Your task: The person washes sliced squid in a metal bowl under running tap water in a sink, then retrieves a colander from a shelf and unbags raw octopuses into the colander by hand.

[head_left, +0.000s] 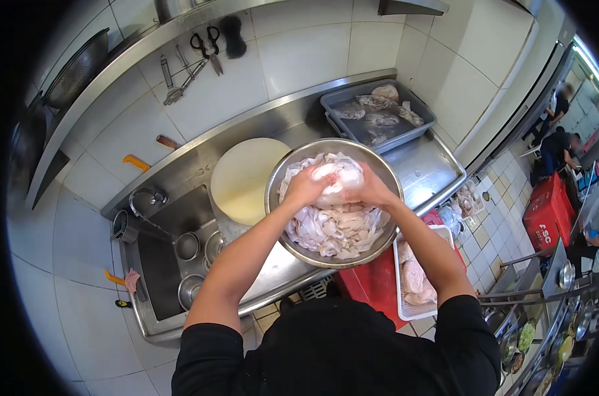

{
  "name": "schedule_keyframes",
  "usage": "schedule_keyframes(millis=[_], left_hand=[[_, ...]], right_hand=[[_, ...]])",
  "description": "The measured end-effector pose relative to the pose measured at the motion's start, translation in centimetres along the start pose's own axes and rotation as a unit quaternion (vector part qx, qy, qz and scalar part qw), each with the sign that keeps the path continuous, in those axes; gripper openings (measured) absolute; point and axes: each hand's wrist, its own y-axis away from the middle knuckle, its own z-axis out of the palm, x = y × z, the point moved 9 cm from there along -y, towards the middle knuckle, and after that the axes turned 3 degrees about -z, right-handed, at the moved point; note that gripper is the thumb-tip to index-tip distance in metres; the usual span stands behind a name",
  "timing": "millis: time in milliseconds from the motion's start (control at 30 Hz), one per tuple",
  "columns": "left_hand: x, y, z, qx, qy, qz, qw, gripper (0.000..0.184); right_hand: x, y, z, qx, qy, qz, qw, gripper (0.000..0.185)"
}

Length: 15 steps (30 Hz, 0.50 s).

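Note:
A large steel bowl (392, 243) full of pale raw meat strips (339, 228) is in front of me, above the counter's front edge. Over the bowl, both hands grip a bigger pale lump of meat (339, 179). My left hand (306, 185) curls round its left side, and my right hand (373, 188) presses on its right side. Behind the bowl to the left lies a round cream-coloured board (243, 178). The undersides of the fingers are partly hidden by the meat.
At the back right a grey tub (378, 115) holds bagged items in water. Water runs from a tap (147, 198) into the sink (154, 257) with metal bowls. A white basket (421, 264) of meat stands at right. Two people (558, 148) are in the far right background.

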Motion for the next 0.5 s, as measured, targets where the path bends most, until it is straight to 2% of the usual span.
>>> schedule_keyframes(millis=[100,200,233,333,433,467,500], left_hand=[[0.1,-0.6,0.4,-0.007,-0.038,-0.029,0.999,0.060],[0.3,-0.3,0.6,0.005,-0.111,-0.080,0.991,0.062],[1.4,0.3,0.2,0.009,-0.129,-0.098,0.987,0.062],[1.9,0.9,0.5,0.009,-0.150,-0.115,0.982,0.063],[1.1,0.9,1.1,-0.005,-0.165,-0.108,0.980,0.065],[0.4,0.7,0.8,-0.010,-0.176,-0.105,0.979,0.066],[-1.5,0.1,1.1,-0.036,-0.073,-0.116,0.990,0.064]], right_hand=[[1.0,-0.4,-0.8,0.045,0.081,0.042,0.995,0.089],[-2.7,0.4,-1.7,0.049,0.198,0.079,0.976,0.077],[-3.1,0.1,-1.6,0.039,0.186,0.052,0.980,0.070],[-4.2,0.1,-1.9,0.053,0.285,0.100,0.952,0.068],[-4.6,-0.5,-1.5,-0.001,0.351,0.141,0.925,0.074],[-4.1,-0.1,-1.9,0.003,0.273,0.166,0.948,0.076],[-3.4,0.8,-2.6,0.009,0.190,0.189,0.963,0.078]])
